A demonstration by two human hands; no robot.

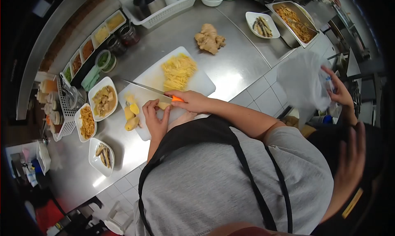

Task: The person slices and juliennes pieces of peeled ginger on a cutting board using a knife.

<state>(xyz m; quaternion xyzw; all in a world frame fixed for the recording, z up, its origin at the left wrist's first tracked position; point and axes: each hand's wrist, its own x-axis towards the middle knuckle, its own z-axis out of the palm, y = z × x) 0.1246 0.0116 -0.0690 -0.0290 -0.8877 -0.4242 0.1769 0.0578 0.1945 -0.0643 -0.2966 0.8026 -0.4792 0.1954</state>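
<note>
My right hand [192,101] is closed round the orange handle [177,98] of a knife [145,87], its long blade pointing left over the white cutting board [204,84]. My left hand [155,120] grips a pale peeled piece of ginger [163,105] close to the knife handle. Left of that hand, several peeled ginger pieces [131,123] lie at the board's edge. A heap of thin yellow ginger shreds [179,71] covers the upper part of the board. Beyond the board sits a large unpeeled ginger root [210,39].
Bowls of food [104,101] stand to the left, near seasoning containers [87,49]. A white basket [169,10] is at the back. Back right are a dish of small fish [262,25] and a metal pan [293,24]. At right, another person's hand [340,91] holds a plastic bag [302,80].
</note>
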